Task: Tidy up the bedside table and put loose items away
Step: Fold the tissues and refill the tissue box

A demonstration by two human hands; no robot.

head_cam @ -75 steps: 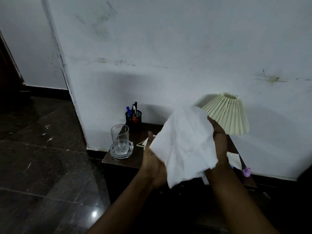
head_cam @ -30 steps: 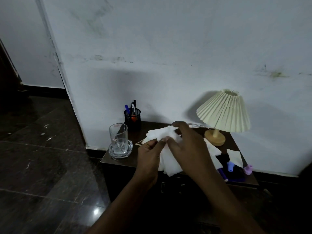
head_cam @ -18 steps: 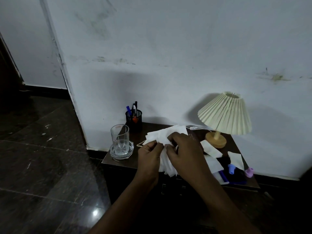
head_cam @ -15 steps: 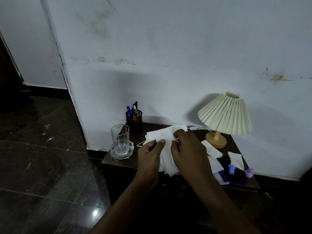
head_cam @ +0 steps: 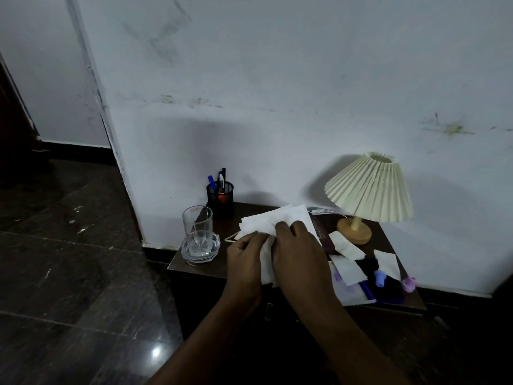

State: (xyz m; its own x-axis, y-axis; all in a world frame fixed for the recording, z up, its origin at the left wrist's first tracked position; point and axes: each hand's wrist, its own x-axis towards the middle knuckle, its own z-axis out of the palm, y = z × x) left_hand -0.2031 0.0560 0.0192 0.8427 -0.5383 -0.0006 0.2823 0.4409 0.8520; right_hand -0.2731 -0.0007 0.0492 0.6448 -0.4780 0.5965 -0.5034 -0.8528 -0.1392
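A white tissue [head_cam: 273, 221] lies crumpled and partly folded on the dark bedside table [head_cam: 200, 266]. My left hand [head_cam: 243, 262] pinches its left edge with curled fingers. My right hand [head_cam: 301, 255] lies over its middle with fingers bent onto the paper. Smaller white paper scraps [head_cam: 345, 245] lie to the right, near a blue pen [head_cam: 367, 291], a blue cap [head_cam: 379, 278] and a purple cap [head_cam: 409, 283].
A clear glass [head_cam: 197, 232] stands on a glass coaster at the table's left. A black mesh pen holder [head_cam: 220, 200] sits at the back by the wall. A pleated cream lamp [head_cam: 369, 190] on a wooden base stands at the back right. Dark tiled floor lies left.
The tissue, held up spread between both hands 2.5 s ago, has come down onto the table. Since then my hands have kept gathering and folding it in nearly the same spot.
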